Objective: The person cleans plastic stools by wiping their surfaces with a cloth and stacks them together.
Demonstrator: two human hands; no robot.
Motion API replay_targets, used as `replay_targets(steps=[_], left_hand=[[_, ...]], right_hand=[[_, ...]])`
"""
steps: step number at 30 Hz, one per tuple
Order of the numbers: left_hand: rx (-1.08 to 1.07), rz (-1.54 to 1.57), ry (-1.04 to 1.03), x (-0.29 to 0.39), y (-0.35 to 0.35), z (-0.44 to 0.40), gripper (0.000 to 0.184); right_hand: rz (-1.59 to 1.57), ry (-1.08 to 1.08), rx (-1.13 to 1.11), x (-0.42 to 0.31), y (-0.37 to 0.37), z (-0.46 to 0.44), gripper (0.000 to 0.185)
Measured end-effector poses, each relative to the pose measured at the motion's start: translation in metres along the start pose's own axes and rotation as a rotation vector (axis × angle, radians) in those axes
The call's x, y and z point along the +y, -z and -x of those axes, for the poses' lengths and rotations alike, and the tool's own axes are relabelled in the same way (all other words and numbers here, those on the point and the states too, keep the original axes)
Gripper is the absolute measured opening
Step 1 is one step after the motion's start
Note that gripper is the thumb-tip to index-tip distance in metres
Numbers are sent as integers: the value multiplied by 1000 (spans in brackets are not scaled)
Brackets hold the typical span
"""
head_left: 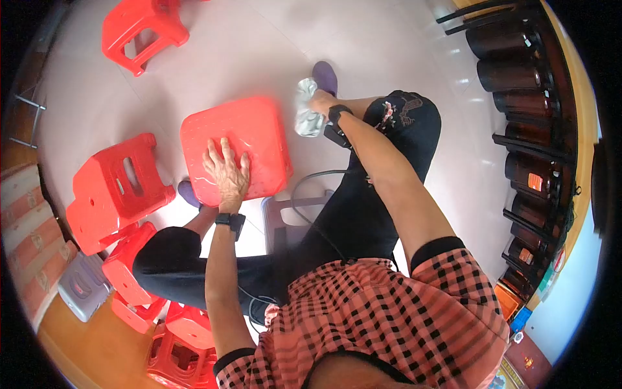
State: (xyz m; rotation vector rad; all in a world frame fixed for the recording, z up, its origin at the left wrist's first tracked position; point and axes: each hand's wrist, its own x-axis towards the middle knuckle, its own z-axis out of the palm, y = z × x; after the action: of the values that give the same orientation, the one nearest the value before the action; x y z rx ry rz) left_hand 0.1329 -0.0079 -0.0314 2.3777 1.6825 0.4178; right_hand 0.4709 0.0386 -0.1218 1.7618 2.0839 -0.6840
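Note:
My left hand (227,174) lies with its fingers spread on the seat of a red plastic stool (265,136), which is between my knees. Off to the right of the stool, my right hand (321,104) is closed on a crumpled whitish cloth (308,120). The cloth hangs apart from the stool, in front of my right shin, and is slightly blurred. I wear a dark band on each wrist. A grey stool (301,211) shows partly beneath me, mostly hidden by my legs.
Another red stool (146,32) stands on the pale tiled floor (246,39) at the upper left. More red stools (116,188) crowd the left side, near a small grey plastic stool (84,285). Dark wooden chairs (531,129) line the right. A thin cord (295,194) loops near my legs.

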Motion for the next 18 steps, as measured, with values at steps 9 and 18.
replay_targets(steps=[9, 18], left_hand=[[-87, -83, -8, -1, -3, -1, 67], [-104, -59, 14, -4, -4, -2, 68]], right_hand=[[-664, -346, 33, 6, -24, -85, 36], [-800, -163, -36, -34, -51, -151, 51]])
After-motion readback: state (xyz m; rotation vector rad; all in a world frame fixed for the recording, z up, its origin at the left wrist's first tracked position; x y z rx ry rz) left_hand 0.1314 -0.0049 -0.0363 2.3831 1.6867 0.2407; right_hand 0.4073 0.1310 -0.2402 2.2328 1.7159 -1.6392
